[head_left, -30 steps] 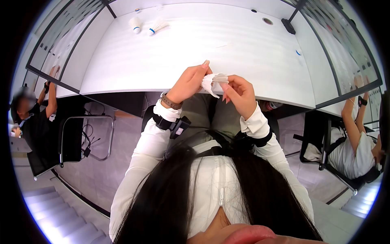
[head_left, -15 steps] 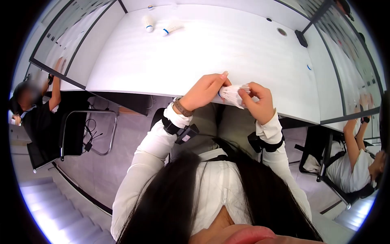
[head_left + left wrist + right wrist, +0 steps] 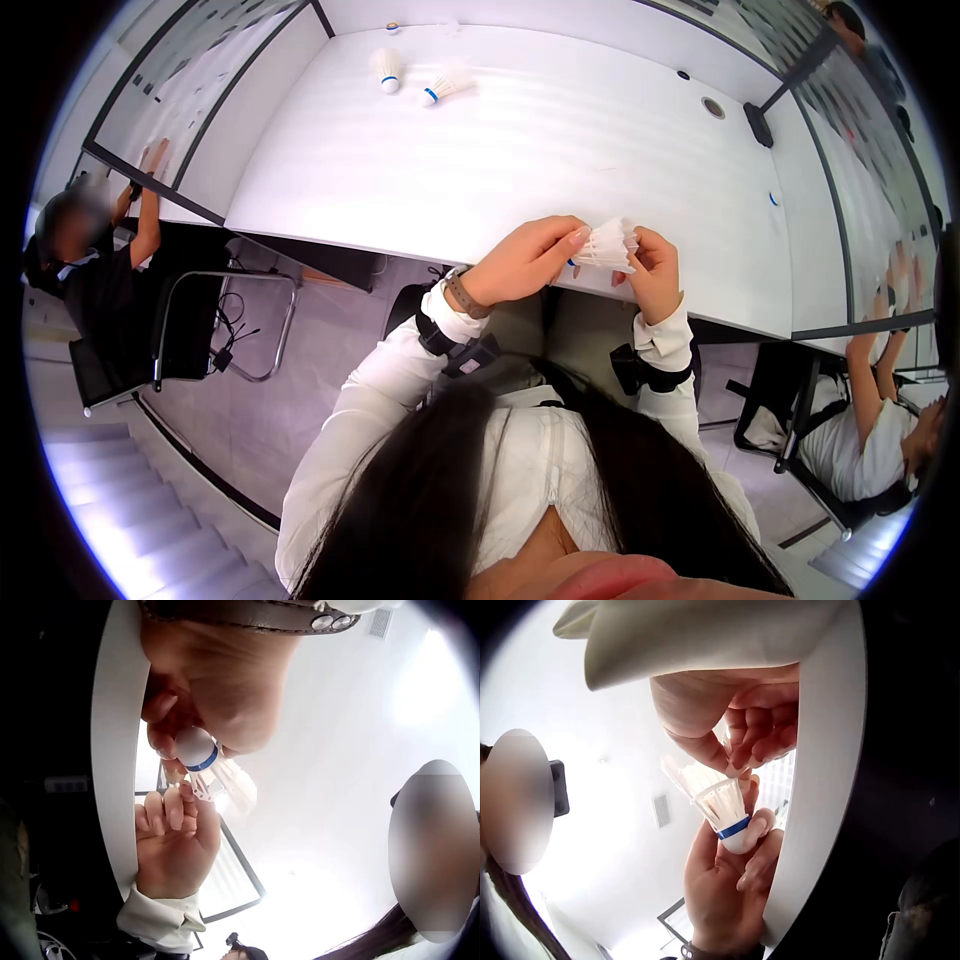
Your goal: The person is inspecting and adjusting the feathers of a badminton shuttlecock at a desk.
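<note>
Shuttlecock (image 3: 604, 247), right of centre in the head view, feathers toward the right. Left hand (image 3: 532, 262): fingers and thumb gripping the cork end, hiding most of it from the head camera. Right hand (image 3: 655, 275): thumb and finger pinching the feather rim. On the white desk (image 3: 450, 165): second shuttlecock (image 3: 388, 72) and third shuttlecock (image 3: 441, 90), both blue-banded, upper left; small blue piece (image 3: 773, 199), far right; round cable hole (image 3: 712, 107), upper right. Dark hair (image 3: 400, 490) across the lower frame, covering part of the sleeves.
</note>
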`<state>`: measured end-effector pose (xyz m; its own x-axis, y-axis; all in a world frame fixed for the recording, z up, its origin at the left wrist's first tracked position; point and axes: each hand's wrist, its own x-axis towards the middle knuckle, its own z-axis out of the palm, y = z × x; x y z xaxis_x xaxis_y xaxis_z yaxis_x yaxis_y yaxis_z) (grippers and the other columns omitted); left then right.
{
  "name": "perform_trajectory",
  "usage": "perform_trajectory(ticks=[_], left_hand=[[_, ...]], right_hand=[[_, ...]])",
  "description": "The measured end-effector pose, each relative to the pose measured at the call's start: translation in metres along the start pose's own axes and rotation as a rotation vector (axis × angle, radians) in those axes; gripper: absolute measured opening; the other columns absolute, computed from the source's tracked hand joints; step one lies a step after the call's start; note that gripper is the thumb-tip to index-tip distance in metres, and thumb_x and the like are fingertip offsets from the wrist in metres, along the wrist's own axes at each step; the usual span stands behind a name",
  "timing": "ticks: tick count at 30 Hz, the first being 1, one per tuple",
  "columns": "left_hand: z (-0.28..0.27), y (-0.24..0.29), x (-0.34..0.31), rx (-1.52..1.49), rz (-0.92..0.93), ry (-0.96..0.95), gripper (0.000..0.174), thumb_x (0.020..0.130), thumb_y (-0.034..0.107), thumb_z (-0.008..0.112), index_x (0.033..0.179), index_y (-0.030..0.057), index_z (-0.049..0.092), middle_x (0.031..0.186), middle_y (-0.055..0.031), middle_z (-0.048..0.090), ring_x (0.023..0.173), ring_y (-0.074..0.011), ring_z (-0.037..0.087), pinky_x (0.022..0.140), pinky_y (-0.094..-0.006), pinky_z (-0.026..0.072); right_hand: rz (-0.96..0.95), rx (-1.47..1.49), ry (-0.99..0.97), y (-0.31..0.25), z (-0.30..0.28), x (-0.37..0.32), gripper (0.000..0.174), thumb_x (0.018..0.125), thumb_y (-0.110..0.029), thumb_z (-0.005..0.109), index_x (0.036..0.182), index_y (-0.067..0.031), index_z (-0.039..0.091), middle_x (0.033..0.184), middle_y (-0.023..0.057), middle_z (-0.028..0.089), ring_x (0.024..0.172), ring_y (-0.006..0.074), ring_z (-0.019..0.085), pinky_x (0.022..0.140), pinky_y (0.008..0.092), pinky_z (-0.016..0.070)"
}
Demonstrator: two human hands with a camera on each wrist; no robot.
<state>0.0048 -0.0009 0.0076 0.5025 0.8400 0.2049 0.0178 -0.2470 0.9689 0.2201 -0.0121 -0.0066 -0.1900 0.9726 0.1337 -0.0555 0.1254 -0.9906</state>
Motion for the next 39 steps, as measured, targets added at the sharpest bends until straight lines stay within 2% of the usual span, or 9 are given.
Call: perform_trajectory(ticks=[12, 15, 24, 30, 39], left_hand=[[-0.001, 0.003, -0.002, 0.018, -0.017, 0.014, 0.029, 0.103, 0.023, 0.044, 0.102, -0.0018, 0.061, 0.079, -0.0091, 0.057, 0.069, -0.0171, 0.051, 0.066, -0.0305, 0.0447], [0.0, -0.01, 0.0, 0.019, 0.049, 0.011, 0.033, 0.104, 0.027, 0.043, 0.109, -0.0009, 0.06, 0.082, -0.0018, 0.055, 0.064, -0.0074, 0.052, 0.058, -0.023, 0.0443], [-0.001, -0.009, -0.001, 0.055, 0.071, 0.046, 0.032, 0.105, 0.026, 0.042, 0.108, 0.0, 0.06, 0.083, -0.0018, 0.055, 0.066, -0.0074, 0.051, 0.06, -0.0231, 0.0442], [-0.001, -0.01, -0.001, 0.014, 0.041, 0.019, 0.031, 0.105, 0.025, 0.041, 0.105, 0.0004, 0.061, 0.083, -0.0021, 0.055, 0.065, -0.0076, 0.05, 0.059, -0.0233, 0.044], [-0.001, -0.01, 0.0, 0.095, 0.157, 0.051, 0.032, 0.105, 0.025, 0.041, 0.104, 0.0001, 0.061, 0.082, -0.0033, 0.054, 0.063, -0.0081, 0.05, 0.058, -0.0241, 0.0433]], right_hand=[[-0.003, 0.027, 0.007, -0.004, -0.001, -0.002, 0.011, 0.092, -0.01, 0.064, 0.09, 0.0002, 0.063, 0.073, 0.0016, 0.06, 0.059, 0.0082, 0.056, 0.052, 0.0229, 0.0457], [0.002, 0.021, 0.039, -0.006, 0.001, -0.003, 0.013, 0.092, -0.012, 0.065, 0.088, -0.0005, 0.064, 0.069, 0.0006, 0.058, 0.057, 0.0081, 0.054, 0.053, 0.0231, 0.0452], [0.007, 0.031, 0.051, -0.008, 0.002, -0.005, 0.013, 0.091, -0.011, 0.066, 0.082, -0.0021, 0.062, 0.066, 0.0002, 0.057, 0.055, 0.0079, 0.053, 0.052, 0.0226, 0.044], [0.001, 0.0, 0.049, -0.004, -0.002, -0.004, 0.009, 0.09, -0.007, 0.065, 0.085, -0.0017, 0.061, 0.066, 0.0004, 0.057, 0.055, 0.0078, 0.053, 0.051, 0.0226, 0.0442], [-0.009, 0.008, 0.043, -0.004, 0.0, -0.006, 0.009, 0.091, -0.006, 0.063, 0.083, -0.0027, 0.059, 0.067, -0.0002, 0.057, 0.057, 0.0062, 0.054, 0.052, 0.0214, 0.0447]])
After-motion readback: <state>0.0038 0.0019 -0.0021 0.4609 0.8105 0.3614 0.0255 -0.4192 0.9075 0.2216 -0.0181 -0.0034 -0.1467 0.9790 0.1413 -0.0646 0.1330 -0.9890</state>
